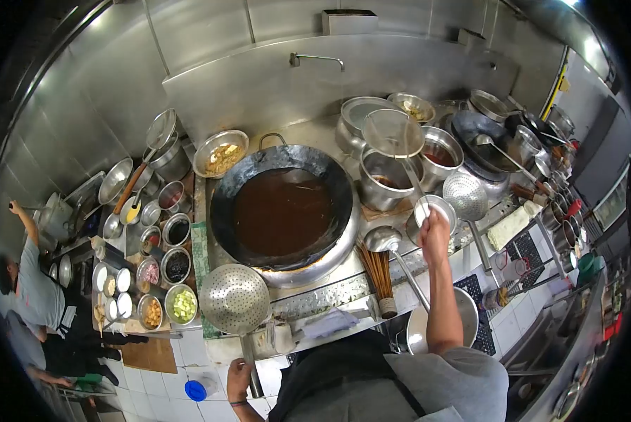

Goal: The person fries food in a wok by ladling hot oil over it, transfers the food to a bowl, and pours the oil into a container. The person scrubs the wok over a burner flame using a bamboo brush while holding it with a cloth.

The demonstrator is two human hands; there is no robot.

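Observation:
My right hand (435,235) is closed around the end of a long handle, which belongs to a round mesh strainer (393,132). The strainer lies over a metal pot (388,195). Just beyond my fingers stands a small pot with white contents (440,206). A ladle (383,239) rests left of my forearm. Low in the view, my left hand (239,380) is beside the handle of a perforated skimmer (234,298); its fingers are partly hidden, so I cannot tell whether they grip it. Dark brown liquid (282,212) fills much of the large wok (334,158).
Bowls of chopped ingredients (181,305) and sauces stand at left. A bamboo brush (377,278) and cloth (329,323) lie at the front edge. Another skimmer (465,197) and a second wok (475,130) are at right. A co-worker (37,281) stands far left.

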